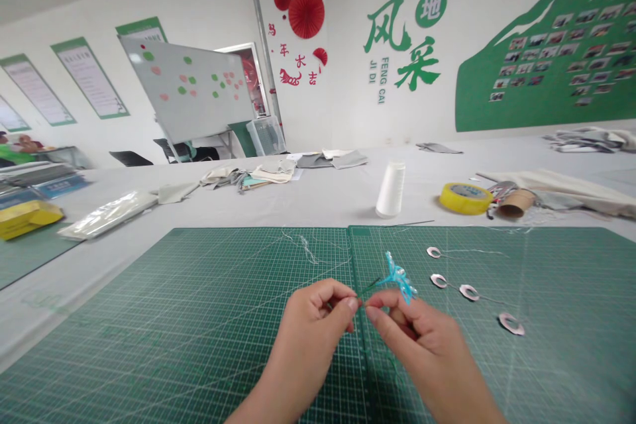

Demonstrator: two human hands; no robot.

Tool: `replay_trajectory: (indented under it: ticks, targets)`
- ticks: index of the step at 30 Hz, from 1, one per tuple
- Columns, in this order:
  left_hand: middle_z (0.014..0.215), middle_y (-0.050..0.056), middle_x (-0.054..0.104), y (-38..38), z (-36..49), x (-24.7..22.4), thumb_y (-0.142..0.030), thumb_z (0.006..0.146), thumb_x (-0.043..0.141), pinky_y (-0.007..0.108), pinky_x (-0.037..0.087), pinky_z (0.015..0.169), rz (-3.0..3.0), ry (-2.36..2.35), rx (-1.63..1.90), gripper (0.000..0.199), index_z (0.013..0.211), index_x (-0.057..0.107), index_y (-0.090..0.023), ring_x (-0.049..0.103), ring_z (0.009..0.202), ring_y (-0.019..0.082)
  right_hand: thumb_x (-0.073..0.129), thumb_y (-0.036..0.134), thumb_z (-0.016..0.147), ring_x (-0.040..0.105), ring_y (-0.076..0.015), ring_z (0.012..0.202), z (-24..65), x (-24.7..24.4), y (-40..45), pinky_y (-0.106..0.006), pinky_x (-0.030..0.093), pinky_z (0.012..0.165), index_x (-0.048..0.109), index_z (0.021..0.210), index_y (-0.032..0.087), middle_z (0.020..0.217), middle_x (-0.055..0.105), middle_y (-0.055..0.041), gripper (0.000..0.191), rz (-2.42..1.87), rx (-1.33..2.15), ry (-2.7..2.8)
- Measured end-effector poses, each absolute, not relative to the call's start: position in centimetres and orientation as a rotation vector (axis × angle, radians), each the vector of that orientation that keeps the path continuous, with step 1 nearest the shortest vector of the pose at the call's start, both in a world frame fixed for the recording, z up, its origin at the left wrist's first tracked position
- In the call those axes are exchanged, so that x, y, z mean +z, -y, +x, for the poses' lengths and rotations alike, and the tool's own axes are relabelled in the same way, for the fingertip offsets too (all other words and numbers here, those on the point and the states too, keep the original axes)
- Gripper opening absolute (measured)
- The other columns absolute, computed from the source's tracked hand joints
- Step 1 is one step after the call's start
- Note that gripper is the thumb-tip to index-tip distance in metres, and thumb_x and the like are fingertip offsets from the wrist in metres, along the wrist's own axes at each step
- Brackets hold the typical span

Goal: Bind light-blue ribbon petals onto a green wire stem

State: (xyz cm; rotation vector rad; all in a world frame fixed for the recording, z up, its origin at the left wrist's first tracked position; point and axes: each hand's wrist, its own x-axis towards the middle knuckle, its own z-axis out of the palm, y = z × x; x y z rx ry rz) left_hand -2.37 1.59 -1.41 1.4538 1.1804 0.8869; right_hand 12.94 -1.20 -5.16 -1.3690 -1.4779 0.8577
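A blue flower-like piece (399,277) with a thin dark green stem (368,287) is held up above two green cutting mats (238,318). The fingers of my left hand (318,318) are pinched at the stem's lower end. Close beside them, the thumb and index finger of my right hand (415,331) are pressed together, just below the blue piece; whatever lies between these fingertips is too small to make out. Several small pinkish rings with dark inner edges lie on the right mat, among them one ring (511,324) nearest me, some with thin wires or threads.
Behind the mats stand a white thread cone (391,189), a yellow tape roll (466,198) and a cardboard tube (517,203). Loose white thread (308,250) lies on the left mat. Fabric pieces (272,171), a plastic-wrapped pack (112,214) and a yellow box (30,217) are farther left.
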Motion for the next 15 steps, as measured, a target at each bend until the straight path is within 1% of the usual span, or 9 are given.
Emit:
replay_trajectory:
  ticks: [2, 3, 5, 7, 8, 10, 12, 15]
  targets:
    - [0.061, -0.001, 0.053, -1.9, -2.8, -1.3, -0.026, 0.083, 0.058, 0.026, 0.035, 0.061, 1.517, -1.237, 0.952, 0.017, 0.070, 0.065, -0.018, 0.047, 0.062, 0.015, 0.056, 0.037, 0.087, 0.035, -0.0140, 0.048, 12.8, -4.9, 1.4, -0.026, 0.027, 0.047, 0.069, 0.077, 0.024, 0.051, 0.033, 0.0065, 0.021, -1.378, 0.736, 1.509]
    - [0.061, -0.001, 0.053, -2.0, -3.1, -1.3, -0.026, 0.083, 0.058, 0.027, 0.035, 0.061, 1.543, -1.273, 0.980, 0.017, 0.070, 0.065, -0.018, 0.048, 0.062, 0.016, 0.056, 0.034, 0.087, 0.037, -0.0138, 0.047, 12.9, -4.9, 1.4, -0.026, 0.028, 0.046, 0.069, 0.077, 0.025, 0.050, 0.037, 0.0060, 0.019, -1.371, 0.659, 1.538]
    - [0.062, -0.001, 0.054, -2.5, -3.9, -1.3, -0.027, 0.085, 0.057, 0.027, 0.035, 0.062, 1.610, -1.341, 1.010, 0.018, 0.072, 0.065, -0.019, 0.049, 0.062, 0.016, 0.058, 0.029, 0.088, 0.045, -0.0138, 0.047, 13.1, -4.8, 1.5, -0.026, 0.034, 0.047, 0.070, 0.080, 0.025, 0.054, 0.051, 0.0040, 0.015, -1.332, 0.488, 1.633]
    - [0.065, 0.000, 0.057, -2.9, -4.6, -1.4, -0.029, 0.088, 0.055, 0.027, 0.036, 0.062, 1.710, -1.419, 1.028, 0.018, 0.077, 0.066, -0.020, 0.051, 0.064, 0.017, 0.057, 0.024, 0.090, 0.054, -0.0143, 0.051, 13.5, -4.9, 1.5, -0.026, 0.041, 0.051, 0.069, 0.084, 0.023, 0.063, 0.063, 0.0013, 0.013, -1.271, 0.311, 1.767]
    - [0.068, 0.000, 0.060, -3.0, -4.9, -1.5, -0.030, 0.089, 0.054, 0.027, 0.036, 0.062, 1.779, -1.455, 1.037, 0.019, 0.079, 0.067, -0.020, 0.053, 0.066, 0.017, 0.057, 0.022, 0.090, 0.058, -0.0147, 0.053, 13.7, -4.9, 1.5, -0.026, 0.044, 0.054, 0.069, 0.086, 0.022, 0.065, 0.065, 0.0002, 0.013, -1.242, 0.217, 1.826]
    - [0.075, 0.001, 0.064, -3.1, -5.3, -1.6, -0.028, 0.091, 0.051, 0.028, 0.037, 0.065, 1.946, -1.520, 1.047, 0.019, 0.082, 0.067, -0.021, 0.056, 0.070, 0.018, 0.055, 0.020, 0.092, 0.061, -0.0151, 0.055, 14.2, -4.9, 1.4, -0.027, 0.046, 0.055, 0.068, 0.089, 0.021, 0.066, 0.067, -0.0010, 0.014, -1.169, 0.023, 1.894]
    - [0.078, 0.001, 0.066, -3.1, -5.6, -1.7, -0.025, 0.091, 0.049, 0.029, 0.038, 0.067, 2.123, -1.564, 0.998, 0.020, 0.084, 0.068, -0.022, 0.057, 0.071, 0.018, 0.052, 0.020, 0.093, 0.061, -0.0147, 0.052, 14.6, -4.7, 1.2, -0.027, 0.044, 0.051, 0.068, 0.089, 0.019, 0.064, 0.067, -0.0014, 0.016, -1.097, -0.120, 1.897]
    - [0.075, 0.000, 0.064, -3.0, -5.8, -1.5, -0.021, 0.090, 0.047, 0.028, 0.038, 0.065, 2.316, -1.572, 0.825, 0.022, 0.083, 0.068, -0.022, 0.056, 0.067, 0.017, 0.049, 0.020, 0.095, 0.061, -0.0140, 0.053, 15.1, -4.0, 1.1, -0.026, 0.043, 0.050, 0.068, 0.087, 0.017, 0.065, 0.068, -0.0020, 0.021, -1.067, -0.160, 1.854]
